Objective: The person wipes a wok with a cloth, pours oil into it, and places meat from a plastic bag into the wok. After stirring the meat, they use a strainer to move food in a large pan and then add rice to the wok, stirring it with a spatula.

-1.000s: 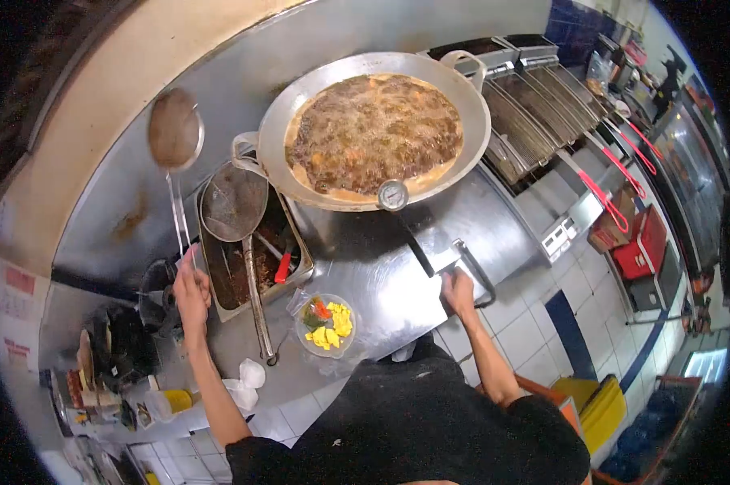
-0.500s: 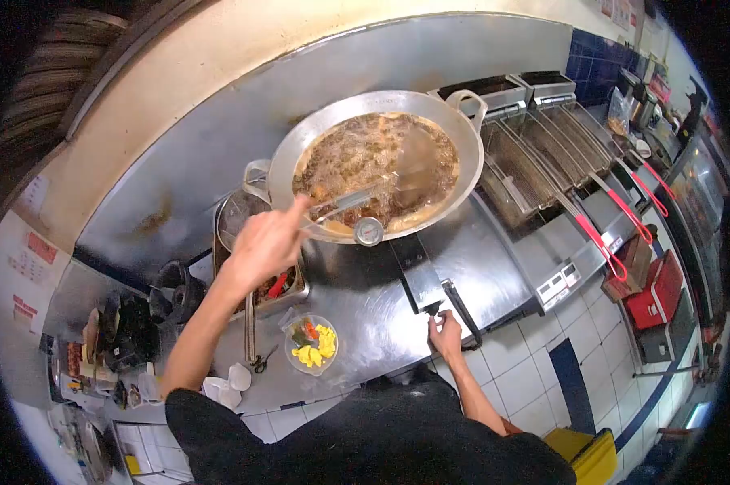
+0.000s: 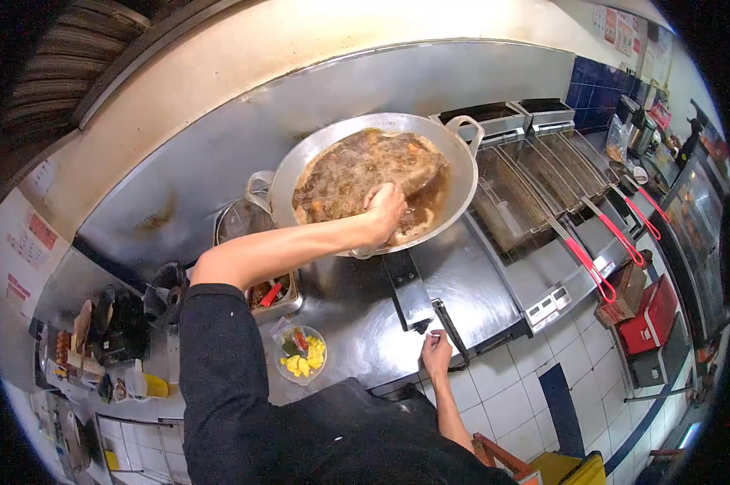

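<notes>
A big steel wok [image 3: 462,174] full of bubbling brown oil and frying food stands at the back of the steel counter [image 3: 357,311]. My left hand [image 3: 383,208] reaches across its near rim, shut on the handle of a skimmer [image 3: 417,168] whose round head is dipped in the oil. My right hand [image 3: 436,352] rests at the counter's front edge, fingers curled by a black bar handle [image 3: 450,323]; whether it grips the handle is unclear.
A steel tray [image 3: 277,297] with a red tool sits left of the wok, a second strainer [image 3: 239,220] behind it. A clear bowl of yellow and red pieces [image 3: 299,356] lies near the counter's front. Fryer baskets with red handles [image 3: 599,230] line the right.
My left hand has moved further right over the wok and pushed the skimmer deeper into the oil. My right hand has slid slightly down the counter's front edge.
</notes>
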Tool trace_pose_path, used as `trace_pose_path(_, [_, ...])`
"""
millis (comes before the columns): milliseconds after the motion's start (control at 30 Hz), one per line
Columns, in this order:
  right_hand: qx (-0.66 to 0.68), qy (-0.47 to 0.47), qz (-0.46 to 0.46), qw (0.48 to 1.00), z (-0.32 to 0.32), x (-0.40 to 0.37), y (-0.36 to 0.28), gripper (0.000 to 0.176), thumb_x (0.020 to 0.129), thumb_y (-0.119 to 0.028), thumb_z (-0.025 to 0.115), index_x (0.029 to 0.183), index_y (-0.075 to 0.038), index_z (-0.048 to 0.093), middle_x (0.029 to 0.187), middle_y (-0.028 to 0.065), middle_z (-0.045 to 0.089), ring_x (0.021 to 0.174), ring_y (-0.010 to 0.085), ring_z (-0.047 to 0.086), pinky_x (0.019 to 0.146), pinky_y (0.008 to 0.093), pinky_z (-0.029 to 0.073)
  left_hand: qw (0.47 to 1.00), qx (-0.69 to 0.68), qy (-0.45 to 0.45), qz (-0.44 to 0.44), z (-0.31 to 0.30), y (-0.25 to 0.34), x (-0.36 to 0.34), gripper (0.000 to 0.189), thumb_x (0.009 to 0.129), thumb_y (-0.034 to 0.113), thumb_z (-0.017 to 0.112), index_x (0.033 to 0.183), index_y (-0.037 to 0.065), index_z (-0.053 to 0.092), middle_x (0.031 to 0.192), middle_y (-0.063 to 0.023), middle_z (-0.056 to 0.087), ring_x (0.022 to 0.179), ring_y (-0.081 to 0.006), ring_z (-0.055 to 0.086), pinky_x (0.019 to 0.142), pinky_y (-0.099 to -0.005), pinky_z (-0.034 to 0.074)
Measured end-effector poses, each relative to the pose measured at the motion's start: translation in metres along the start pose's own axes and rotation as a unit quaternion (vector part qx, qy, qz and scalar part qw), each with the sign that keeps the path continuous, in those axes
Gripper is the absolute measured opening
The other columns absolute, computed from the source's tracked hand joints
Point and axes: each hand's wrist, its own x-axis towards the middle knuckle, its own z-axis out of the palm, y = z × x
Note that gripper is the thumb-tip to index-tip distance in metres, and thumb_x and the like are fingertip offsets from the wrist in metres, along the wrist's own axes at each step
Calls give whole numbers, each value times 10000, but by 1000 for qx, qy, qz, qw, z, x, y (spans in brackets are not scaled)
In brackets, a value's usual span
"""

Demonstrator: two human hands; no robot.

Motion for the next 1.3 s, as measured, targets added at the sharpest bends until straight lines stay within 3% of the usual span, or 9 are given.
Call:
trace_pose_path(133, [-30,48,18,998,-10,2,-7,130,820,-110,599,897,-8,579,615,129,610,548,231,589,546,347,447,997,34,42,-58,61,-5,22,84,747,192,634,703,134,676,680,18,640,594,-139,632,419,-318,474])
trace_pose_path(200, [-9,53,29,998,-12,0,-2,120,817,-108,602,896,-19,589,602,121,601,540,220,583,538,345,444,996,-29,68,-53,111,-20,41,94,760,149,616,819,103,673,665,-3,639,592,-141,631,478,-305,491])
trace_pose_path(333, [-28,63,19,997,-20,-3,-7,129,817,-111,601,901,-13,592,598,109,596,536,195,575,537,331,444,979,-121,115,-116,122,-66,-13,456,769,74,580,1221,57,525,676,-61,644,625,-204,646,539,-347,506])
trace_pose_path(433, [-34,71,21,997,-23,-4,-1,133,819,-127,597,890,-16,607,593,99,580,532,171,557,538,312,441,955,-180,183,-151,145,-85,-49,504,746,69,569,1246,124,546,676,-90,653,619,-228,656,529,-385,511])
trace_pose_path(533, [-52,86,16,995,-28,-6,3,131,814,-131,602,884,-20,602,588,83,566,525,158,536,537,298,437,936,-266,142,-181,137,-95,-98,643,733,68,572,1354,151,428,696,-149,643,647,-312,647,560,-427,513])
trace_pose_path(633, [-38,71,53,995,-32,-8,10,104,822,-106,597,873,-16,597,596,59,556,533,116,515,540,286,438,903,-361,120,-201,122,-97,-154,610,735,75,578,1324,181,463,735,-202,633,695,-380,628,629,-459,510])
trace_pose_path(933, [-40,68,50,996,-51,-4,-5,102,843,-90,566,858,10,579,609,76,598,557,141,568,560,290,459,809,-526,92,-247,122,-93,-267,514,812,131,569,1317,162,478,664,-198,601,637,-375,600,654,-443,474])
trace_pose_path(1067, [-53,46,68,995,-46,2,-10,96,841,-84,570,861,9,581,618,67,592,561,138,549,567,286,445,821,-506,102,-243,74,-96,-289,525,810,121,577,1322,167,472,652,-195,597,622,-366,596,635,-440,470])
trace_pose_path(1300, [-18,33,35,999,-30,16,7,93,848,-90,570,864,1,581,605,52,560,558,120,508,544,278,423,914,-380,131,-61,36,-93,-208,521,780,95,563,1293,159,496,672,-162,624,633,-335,626,576,-442,498])
